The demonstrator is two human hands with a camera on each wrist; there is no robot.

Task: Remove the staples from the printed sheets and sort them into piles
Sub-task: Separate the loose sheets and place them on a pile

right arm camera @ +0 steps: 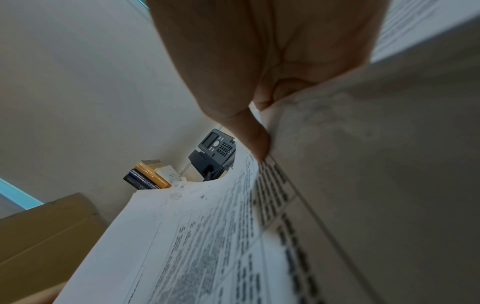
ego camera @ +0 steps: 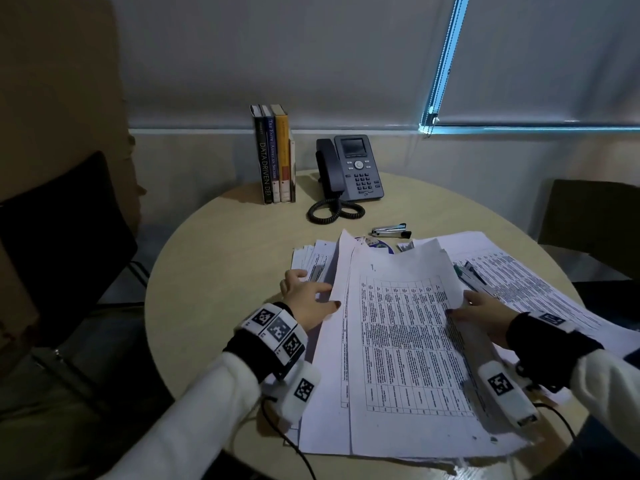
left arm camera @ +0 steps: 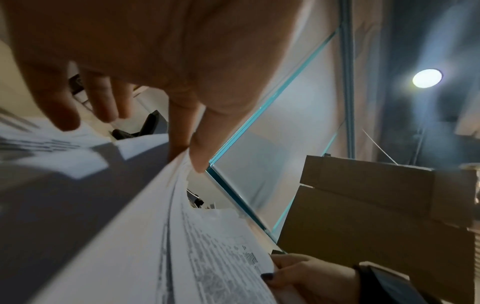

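Round and pale, the table (ego camera: 214,271) stands against a grey wall with a lowered window blind (ego camera: 554,57), and dark chairs sit at either side. At its far edge 4 books (ego camera: 275,154) stand upright beside a desk phone (ego camera: 353,169), and just in front of the phone lies a small metal stapler or staple remover (ego camera: 389,230); which of the 2 is hard to tell at this distance. Nearer the person, the printed sheets (ego camera: 401,348) with table grids are held raised over the table between both hands. The left hand (ego camera: 306,299) pinches their left edge between thumb and forefinger, its other fingers spread loosely toward a smaller pile of papers (ego camera: 313,256) on the table behind it. The right hand (ego camera: 485,313) grips the right edge, thumb on top and fingers curled underneath. More printed pages (ego camera: 530,271) lie spread out on the table to the right.
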